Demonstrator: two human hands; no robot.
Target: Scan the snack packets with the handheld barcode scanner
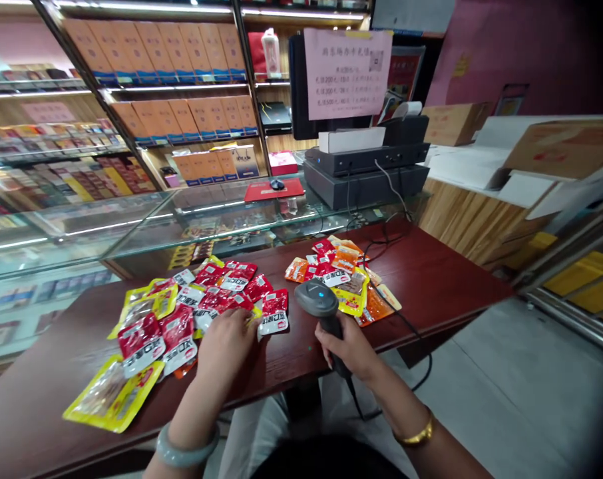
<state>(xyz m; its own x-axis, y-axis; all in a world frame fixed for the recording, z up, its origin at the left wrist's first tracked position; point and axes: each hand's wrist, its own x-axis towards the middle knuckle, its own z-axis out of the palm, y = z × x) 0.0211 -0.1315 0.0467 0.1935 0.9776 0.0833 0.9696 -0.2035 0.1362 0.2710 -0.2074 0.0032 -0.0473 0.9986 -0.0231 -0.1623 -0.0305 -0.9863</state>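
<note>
My right hand (pixel 349 346) is wrapped round the handle of a black barcode scanner (pixel 317 298), its head raised over the table with a small blue light on top. At the near edge of the left pile, my left hand (pixel 231 339) is closed, its fingertips at a snack packet and partly hidden. Beside those fingertips lies a red-and-white packet (pixel 274 311). More red-and-white packets (pixel 179 336) and yellow clear-windowed packets (pixel 114 396) spread to the left. Behind the scanner sits a second pile, with orange packets (pixel 379 306) and a yellow packet (pixel 354 293).
The packets lie on a dark red wooden table (pixel 446 273). The scanner's black cable (pixel 406 322) loops over its right part. Behind it stand a glass display counter (pixel 206 206), a black cash register (pixel 366 179), a monitor bearing a pink notice (pixel 348 76), and shelves of orange boxes (pixel 176 50).
</note>
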